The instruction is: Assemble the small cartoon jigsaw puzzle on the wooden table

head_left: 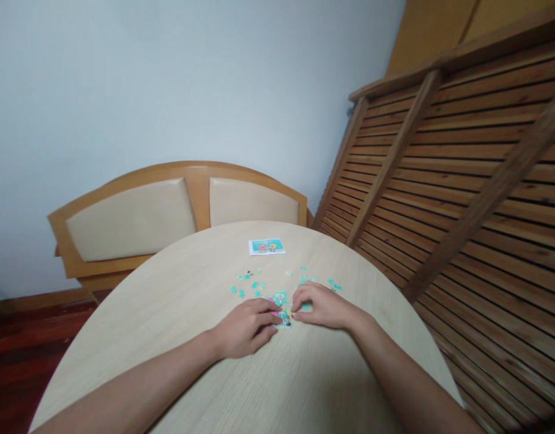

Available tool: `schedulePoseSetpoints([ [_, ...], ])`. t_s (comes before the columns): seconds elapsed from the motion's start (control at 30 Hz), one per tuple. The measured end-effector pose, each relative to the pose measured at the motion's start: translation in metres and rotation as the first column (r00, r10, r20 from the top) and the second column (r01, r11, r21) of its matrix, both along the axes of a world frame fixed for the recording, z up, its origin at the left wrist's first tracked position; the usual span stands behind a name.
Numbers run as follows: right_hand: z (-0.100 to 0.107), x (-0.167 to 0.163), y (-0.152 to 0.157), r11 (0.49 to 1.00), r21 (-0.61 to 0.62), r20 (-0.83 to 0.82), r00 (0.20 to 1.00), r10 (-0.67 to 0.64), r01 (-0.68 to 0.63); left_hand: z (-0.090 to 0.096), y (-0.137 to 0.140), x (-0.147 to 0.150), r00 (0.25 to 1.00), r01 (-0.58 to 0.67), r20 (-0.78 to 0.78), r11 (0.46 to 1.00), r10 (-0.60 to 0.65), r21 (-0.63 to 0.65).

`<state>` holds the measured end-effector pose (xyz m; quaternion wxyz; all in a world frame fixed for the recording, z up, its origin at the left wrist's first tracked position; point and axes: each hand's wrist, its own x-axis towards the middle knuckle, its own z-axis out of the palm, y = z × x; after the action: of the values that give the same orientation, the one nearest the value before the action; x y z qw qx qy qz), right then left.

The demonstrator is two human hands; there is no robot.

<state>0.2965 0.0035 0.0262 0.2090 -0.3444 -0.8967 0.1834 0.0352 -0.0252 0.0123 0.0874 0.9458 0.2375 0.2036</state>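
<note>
A partly joined jigsaw puzzle (pixel 282 321) in teal, pink and white lies on the table between my hands. My left hand (pixel 249 325) rests on its left side, fingers stretched out over the pieces. At the right edge, my right hand (pixel 320 305) pinches a small yellowish puzzle piece (pixel 293 313) between thumb and fingertips, touching or very close to the joined part. Loose teal puzzle pieces (pixel 255 285) are scattered just beyond both hands, and some are partly hidden by the right hand.
A picture card (pixel 267 246) with cartoon figures lies farther back on the round pale wooden table (pixel 182 271). Behind the table stands a padded headboard (pixel 132 220) against the wall. A slatted wooden frame (pixel 440 163) leans at the right.
</note>
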Motion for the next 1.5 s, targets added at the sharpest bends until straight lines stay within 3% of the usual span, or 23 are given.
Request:
schedulePoseSetpoints([
  [0.23, 0.005, -0.002, -0.003, 1.0, 0.004, 0.029, 0.999, -0.013, 0.012, -0.001, 0.001, 0.0, 1.0, 0.012, 0.005, 1.0, -0.012, -0.01],
  [0.67, 0.016, -0.016, -0.014, 0.965, 0.246, 0.272, 0.948, -0.163, 0.095, -0.002, 0.003, 0.001, 1.0, 0.02, 0.021, 1.0, -0.02, -0.014],
  [1.5, 0.017, -0.013, -0.013, 0.971, 0.219, 0.245, 0.958, -0.148, 0.094, 0.001, 0.002, 0.001, 0.999, 0.029, 0.029, 0.999, -0.029, -0.016],
])
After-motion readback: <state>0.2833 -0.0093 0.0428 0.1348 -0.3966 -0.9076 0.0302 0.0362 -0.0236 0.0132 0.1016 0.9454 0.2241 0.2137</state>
